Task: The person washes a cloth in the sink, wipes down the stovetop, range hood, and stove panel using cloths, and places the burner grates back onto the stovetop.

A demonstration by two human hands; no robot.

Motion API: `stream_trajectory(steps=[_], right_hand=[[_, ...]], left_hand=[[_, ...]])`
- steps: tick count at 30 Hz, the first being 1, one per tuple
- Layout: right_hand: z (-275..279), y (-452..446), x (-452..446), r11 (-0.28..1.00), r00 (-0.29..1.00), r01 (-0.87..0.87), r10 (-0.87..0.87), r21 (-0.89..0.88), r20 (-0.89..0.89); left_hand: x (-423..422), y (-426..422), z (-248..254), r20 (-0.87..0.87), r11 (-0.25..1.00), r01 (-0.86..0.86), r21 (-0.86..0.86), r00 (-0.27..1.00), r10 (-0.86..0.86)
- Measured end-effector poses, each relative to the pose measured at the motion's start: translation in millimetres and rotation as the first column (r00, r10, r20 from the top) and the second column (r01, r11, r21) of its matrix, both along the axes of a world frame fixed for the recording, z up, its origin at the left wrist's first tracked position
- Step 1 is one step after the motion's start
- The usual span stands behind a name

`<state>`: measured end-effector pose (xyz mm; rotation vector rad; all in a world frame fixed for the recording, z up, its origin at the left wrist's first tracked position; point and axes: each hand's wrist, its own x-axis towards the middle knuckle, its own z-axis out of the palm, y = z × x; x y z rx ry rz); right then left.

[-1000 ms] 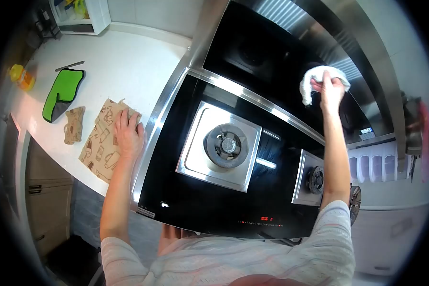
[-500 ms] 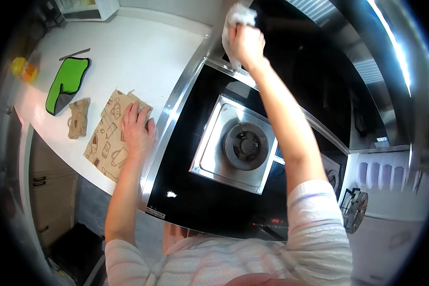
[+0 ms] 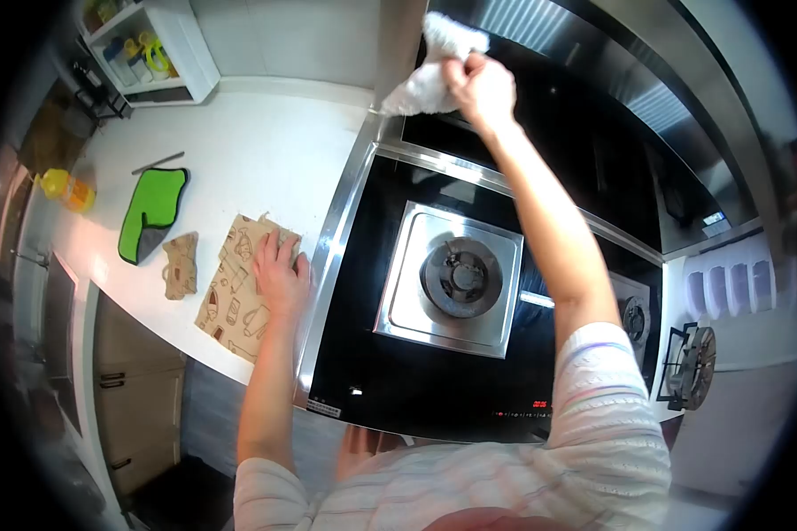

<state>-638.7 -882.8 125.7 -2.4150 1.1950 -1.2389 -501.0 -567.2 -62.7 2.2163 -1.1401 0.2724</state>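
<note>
My right hand (image 3: 487, 88) is closed round a white cloth (image 3: 423, 87), held at the dark glossy panel (image 3: 549, 115) behind the stove. Part of the cloth hangs out to the left of my fist, over the panel's metal edge. My left hand (image 3: 282, 276) lies with fingers spread on a brown sheet (image 3: 233, 296) printed with drawings; whether it is paper or fabric I cannot tell. This sheet rests on the white counter beside the stove's metal rim. Between my arms is the black glass stove (image 3: 363, 265), with a round burner (image 3: 462, 276) on a square steel plate.
Left on the counter (image 3: 239, 142) are a crumpled brown printed piece (image 3: 181, 267), a green cloth with dark edging (image 3: 155, 208), a thin grey strip (image 3: 158, 163) and a yellow bottle (image 3: 66, 190). A pan support (image 3: 691, 367) stands at the right. A white shelf (image 3: 142, 53) is at the back left.
The view has shifted, so the counter and stove sit lower and further right. My right hand has moved along the panel with the cloth, which now spreads leftward. My left hand stays on the sheet.
</note>
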Motion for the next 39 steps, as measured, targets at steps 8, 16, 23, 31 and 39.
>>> stream_trajectory(steps=[8,16,23,31,39], right_hand=[[77,-58,-66,0.893,0.985,-0.05,-0.031,-0.448,-0.172],[56,-41,-42,0.875,0.964,-0.265,0.231,-0.404,-0.133],[46,-43,-2,0.846,0.972,-0.236,0.204,-0.479,-0.118],[96,-14,-97,0.96,0.772,-0.271,0.173,-0.07,-0.612],[65,-75,-274,0.897,0.912,-0.071,-0.118,-0.436,-0.393]], left_hand=[[1,-1,-7,0.022,0.999,0.002,0.036,1.0,-0.003],[1,-2,-4,0.033,0.998,0.016,0.068,0.999,-0.019],[3,-2,-6,0.043,0.998,0.029,0.056,0.999,-0.032],[15,2,-18,0.025,0.997,0.071,0.036,0.997,-0.072],[20,5,-16,0.025,0.989,0.139,0.058,0.99,-0.141]])
